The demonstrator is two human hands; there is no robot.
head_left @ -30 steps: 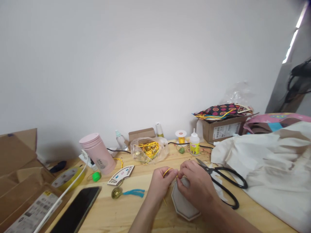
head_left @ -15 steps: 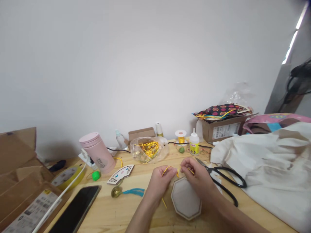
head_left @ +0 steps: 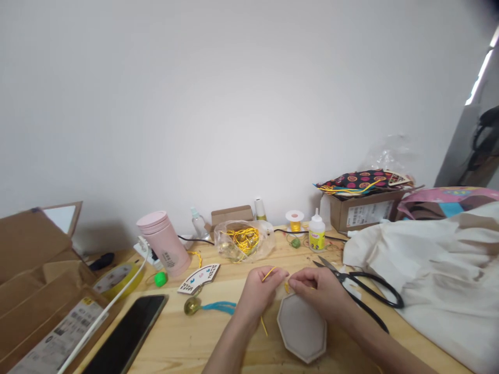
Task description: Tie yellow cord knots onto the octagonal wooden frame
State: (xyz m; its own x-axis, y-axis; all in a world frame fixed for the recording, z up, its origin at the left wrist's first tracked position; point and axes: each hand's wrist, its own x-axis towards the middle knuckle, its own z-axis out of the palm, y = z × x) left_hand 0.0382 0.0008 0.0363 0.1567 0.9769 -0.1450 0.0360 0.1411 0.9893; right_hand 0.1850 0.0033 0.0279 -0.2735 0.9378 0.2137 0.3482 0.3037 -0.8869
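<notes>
Octagonal piece (head_left: pixel 302 328): pale grey, whitish rim
Cord (head_left: pixel 268 274), beyond the octagonal piece: yellow
Tassel (head_left: pixel 219 306), left of it: blue
Scissors (head_left: pixel 380 284), right of it: black handles
Bundle (head_left: pixel 360 180), far beyond it: dark, magenta-and-orange roundels

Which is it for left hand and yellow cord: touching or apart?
Touching. The head view shows the left hand closed on the yellow cord, one strand arcing above it, an end hanging below.
</notes>
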